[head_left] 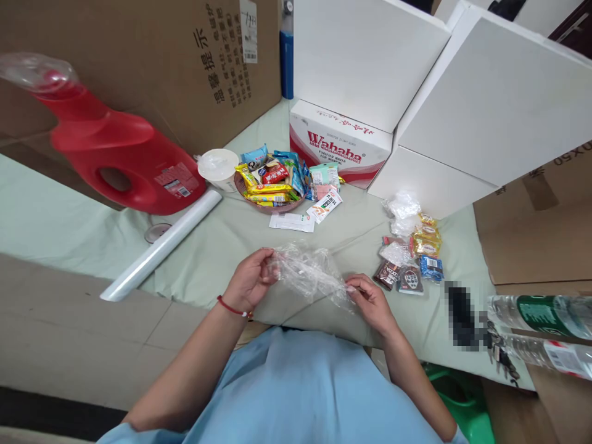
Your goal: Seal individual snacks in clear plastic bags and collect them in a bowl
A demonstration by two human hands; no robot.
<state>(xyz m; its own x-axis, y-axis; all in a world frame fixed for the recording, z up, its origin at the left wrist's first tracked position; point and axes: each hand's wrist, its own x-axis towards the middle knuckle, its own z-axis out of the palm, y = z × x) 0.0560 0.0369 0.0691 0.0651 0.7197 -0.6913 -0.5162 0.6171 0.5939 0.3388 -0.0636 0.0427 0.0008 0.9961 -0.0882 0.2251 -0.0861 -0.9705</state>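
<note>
— Where's the clear plastic bag?
— On the near side of the snack basket, loosely crumpled.
— What's holding it?
— The left hand pinches one end; the right hand, farther from the snack basket, pinches the other.

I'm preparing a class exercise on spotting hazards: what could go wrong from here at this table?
1. The thin, crumpled clear plastic is held between the left hand and right hand; it might tear or slip if pulled hard.
2. The white roll lies slantwise, its near end at the table's edge, so a knock could send it off.
3. Packets are heaped in the bowl; a bump might spill some.
</note>
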